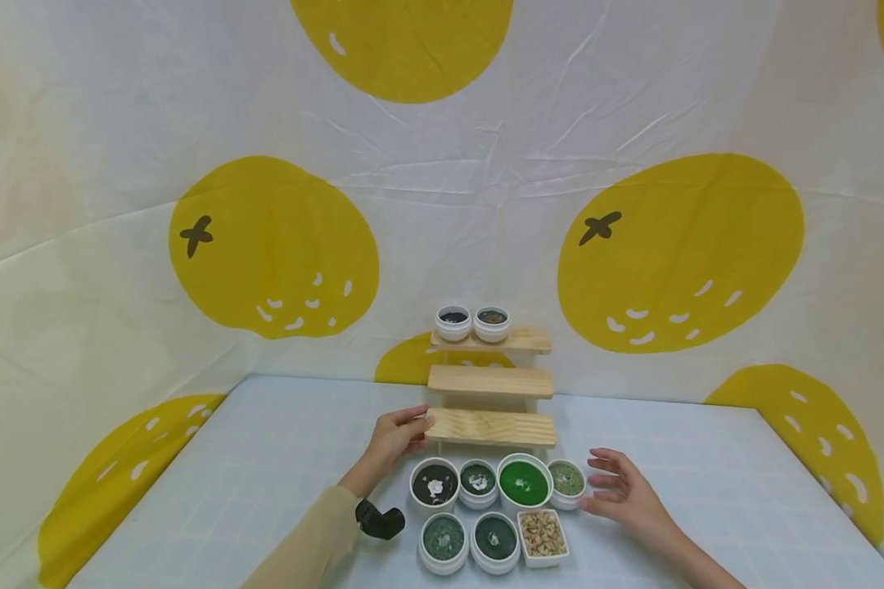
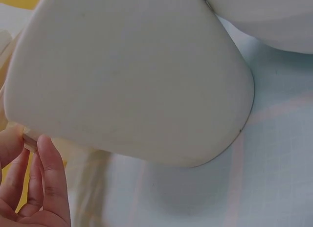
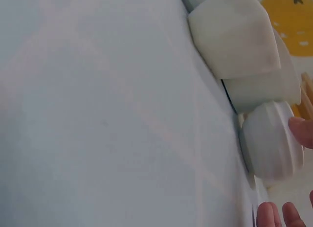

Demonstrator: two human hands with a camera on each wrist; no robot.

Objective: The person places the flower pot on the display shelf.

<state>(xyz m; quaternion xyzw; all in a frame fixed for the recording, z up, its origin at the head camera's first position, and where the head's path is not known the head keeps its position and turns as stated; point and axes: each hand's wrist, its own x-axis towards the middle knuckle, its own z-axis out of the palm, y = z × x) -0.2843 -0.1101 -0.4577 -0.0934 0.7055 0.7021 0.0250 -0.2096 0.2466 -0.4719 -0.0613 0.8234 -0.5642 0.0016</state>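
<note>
My left hand (image 1: pixel 396 438) pinches the left end of the lowest wooden step (image 1: pixel 493 426) of a small three-tier shelf; in the left wrist view the thumb and fingers (image 2: pixel 53 173) meet at its corner. Over on the right, my right hand (image 1: pixel 626 495) hovers with loosely bent fingers beside a small white bowl of pale green flakes (image 1: pixel 566 478). Its thumb (image 3: pixel 302 131) overlaps that bowl's rim in the right wrist view, the other fingers spread below. Beside this bowl stands a larger white bowl of bright green contents (image 1: pixel 525 483).
More white bowls with dark contents (image 1: pixel 435 485) stand before the shelf, along with a square dish of nut-like pieces (image 1: pixel 543 533). Two small bowls (image 1: pixel 453 323) sit on the top step (image 1: pixel 530 340). Behind hangs a white cloth with yellow fruit prints (image 1: pixel 272 245).
</note>
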